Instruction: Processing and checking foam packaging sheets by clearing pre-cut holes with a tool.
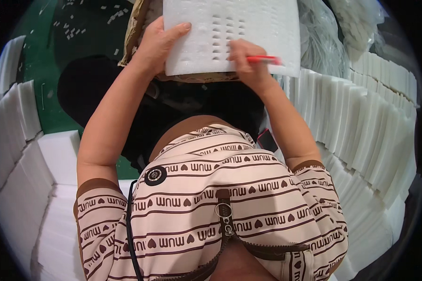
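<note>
A white foam sheet with rows of small slots lies in front of me on top of a cardboard box. My left hand grips the sheet's left edge, thumb flat on its upper face and the other fingers hidden beneath. Over the slots near the sheet's front edge is my right hand, closed around a red pen-like tool whose back end points right. Its tip is hidden by my fingers, which are slightly blurred.
Stacks of white foam sheets stand along the right, and more foam stacks line the left. Clear plastic bags sit at the back right. Small white scraps are scattered over the green floor.
</note>
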